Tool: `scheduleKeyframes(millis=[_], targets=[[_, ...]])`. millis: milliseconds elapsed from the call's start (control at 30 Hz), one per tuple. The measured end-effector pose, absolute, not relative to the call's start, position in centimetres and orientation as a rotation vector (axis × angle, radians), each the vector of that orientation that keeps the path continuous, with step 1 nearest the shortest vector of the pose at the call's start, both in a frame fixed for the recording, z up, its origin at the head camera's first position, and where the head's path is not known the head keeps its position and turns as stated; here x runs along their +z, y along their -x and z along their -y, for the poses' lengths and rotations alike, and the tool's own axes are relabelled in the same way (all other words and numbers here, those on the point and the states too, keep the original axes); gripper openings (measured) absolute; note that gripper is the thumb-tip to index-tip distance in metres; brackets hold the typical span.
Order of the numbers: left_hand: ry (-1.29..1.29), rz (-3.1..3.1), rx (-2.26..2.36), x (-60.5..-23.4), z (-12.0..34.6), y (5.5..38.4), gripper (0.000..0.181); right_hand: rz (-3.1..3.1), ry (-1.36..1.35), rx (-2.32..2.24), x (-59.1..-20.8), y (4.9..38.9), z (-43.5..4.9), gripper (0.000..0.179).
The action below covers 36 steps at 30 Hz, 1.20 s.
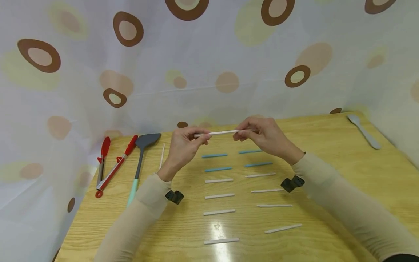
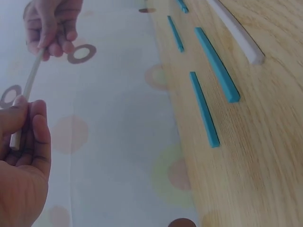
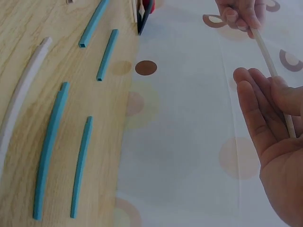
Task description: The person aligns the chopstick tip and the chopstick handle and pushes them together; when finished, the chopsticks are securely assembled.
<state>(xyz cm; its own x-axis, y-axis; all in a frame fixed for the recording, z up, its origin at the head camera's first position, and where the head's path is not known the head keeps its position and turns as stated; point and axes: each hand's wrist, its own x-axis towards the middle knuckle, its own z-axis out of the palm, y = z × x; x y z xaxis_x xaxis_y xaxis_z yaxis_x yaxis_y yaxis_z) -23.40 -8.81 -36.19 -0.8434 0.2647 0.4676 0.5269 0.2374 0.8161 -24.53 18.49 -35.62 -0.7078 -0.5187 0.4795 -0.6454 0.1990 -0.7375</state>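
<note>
White stick (image 1: 224,132): held aloft by both hands near the far edge of the worktop (image 1: 330,156), its bare middle spanning the gap between them; nearly level in the head view.
Left hand (image 1: 184,145): narrow, thumb and curled fingers pinching the stick's left end; the tip projects past the thumb in the left wrist view.
Right hand (image 1: 262,134): narrow at the thumb, which presses the stick against the hand near its right end; the fingers are fairly straight in the right wrist view.
Blue sticks (image 1: 218,169): four, lying in two columns on the worktop, just below and nearer the person than the hands.
Loose white sticks (image 1: 219,196): eight, in the same two columns, nearer the person than the blue ones.
Long pale stick (image 1: 162,156): left of the left hand, its lower part hidden by the wrist.
Spatula (image 1: 140,156): farther left of that hand, grey with a mint handle, partly behind the sleeve.
Tongs (image 1: 114,170): red and silver, beyond the spatula, spread apart.
Spoon (image 1: 363,131): grey, well to the right of the right hand.
</note>
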Motion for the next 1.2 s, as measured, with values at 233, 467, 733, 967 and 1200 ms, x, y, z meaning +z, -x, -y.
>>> scheduleKeyframes(millis=[233, 467, 733, 967, 1200], targets=[[0.760, 2.331, -1.706, -36.9, 9.8, 23.0, 0.014, 2.378, -1.201, 1.705, -35.5, 24.6, -18.5, 0.014], [0.844, 2.340, -1.548, -37.1, 10.3, 22.6, 0.014, 2.404, -1.221, 1.774, -35.4, 24.5, -18.5, 0.016], [1.029, 2.369, -1.052, -36.4, 10.0, 22.2, 0.008, 2.467, -1.237, 1.408, -35.4, 24.5, -18.6, 0.014], [1.043, 2.541, -0.720, -35.2, 9.6, 21.1, 0.008, 2.433, -1.356, 1.138, -35.1, 24.8, -18.0, 0.013], [1.022, 2.649, -0.512, -34.6, 9.2, 20.4, 0.008, 2.454, -1.386, 1.030, -34.8, 25.1, -17.3, 0.012]])
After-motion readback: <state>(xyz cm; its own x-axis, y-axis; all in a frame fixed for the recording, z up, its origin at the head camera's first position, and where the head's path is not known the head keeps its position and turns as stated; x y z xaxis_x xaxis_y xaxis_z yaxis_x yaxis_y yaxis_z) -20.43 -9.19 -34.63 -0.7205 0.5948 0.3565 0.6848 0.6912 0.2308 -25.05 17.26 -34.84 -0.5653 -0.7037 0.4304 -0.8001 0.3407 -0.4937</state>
